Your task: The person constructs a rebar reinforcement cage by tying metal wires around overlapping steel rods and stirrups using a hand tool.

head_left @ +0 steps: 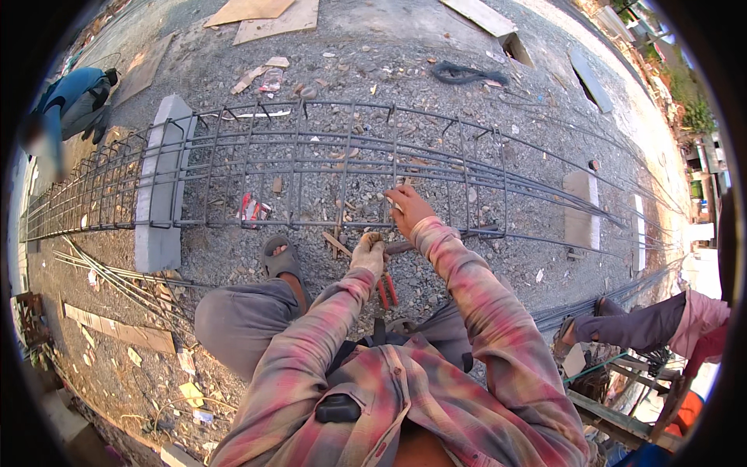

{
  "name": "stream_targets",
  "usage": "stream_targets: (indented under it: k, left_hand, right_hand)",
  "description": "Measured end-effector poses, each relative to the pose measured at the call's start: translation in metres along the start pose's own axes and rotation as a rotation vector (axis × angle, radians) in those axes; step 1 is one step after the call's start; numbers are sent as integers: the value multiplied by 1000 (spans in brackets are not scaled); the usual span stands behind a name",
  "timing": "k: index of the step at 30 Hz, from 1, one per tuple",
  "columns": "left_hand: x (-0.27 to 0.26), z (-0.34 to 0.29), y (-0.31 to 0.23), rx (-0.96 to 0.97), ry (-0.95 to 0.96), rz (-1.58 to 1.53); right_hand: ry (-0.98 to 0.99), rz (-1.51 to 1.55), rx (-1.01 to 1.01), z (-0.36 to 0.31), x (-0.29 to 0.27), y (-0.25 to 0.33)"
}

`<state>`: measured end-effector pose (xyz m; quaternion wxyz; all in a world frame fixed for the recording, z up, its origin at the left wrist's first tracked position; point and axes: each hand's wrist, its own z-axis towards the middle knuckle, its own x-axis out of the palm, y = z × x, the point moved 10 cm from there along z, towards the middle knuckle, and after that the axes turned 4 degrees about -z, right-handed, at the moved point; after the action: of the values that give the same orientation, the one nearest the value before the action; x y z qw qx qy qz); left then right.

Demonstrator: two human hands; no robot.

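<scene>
Cage point(342, 165) rests across blocks point(159, 226). Hoops point(296, 171) already ring its left and middle; bars point(537, 189) at right look bare, perhaps left to do. Left hand point(369, 251) and right hand point(410, 211) curl at its near edge; what either grips, I cannot tell.

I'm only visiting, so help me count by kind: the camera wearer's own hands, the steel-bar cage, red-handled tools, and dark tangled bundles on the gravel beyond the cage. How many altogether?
Wearer's hands: 2 (left hand, right hand)
Steel-bar cage: 1
Red-handled tool: 1
Dark tangled bundle: 1
Total: 5
</scene>
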<state>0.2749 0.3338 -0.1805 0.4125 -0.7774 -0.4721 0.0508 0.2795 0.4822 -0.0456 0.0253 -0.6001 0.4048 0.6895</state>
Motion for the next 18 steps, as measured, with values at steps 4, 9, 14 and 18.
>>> stream_targets:
  k: [4,9,14,18]
  left_hand:
    - [2,12,-5,136,-5,6]
    - [0,15,-14,229,-47,170]
    - [4,2,-35,374,-137,341]
    - [23,-17,-60,316,-141,573]
  right_hand:
    - [265,-160,-48,33,28,6]
    - [301,-220,128,43,38,0]
    - [471,-446,224,40,50,-20]
    - [485,-487,370,31,34,-19]
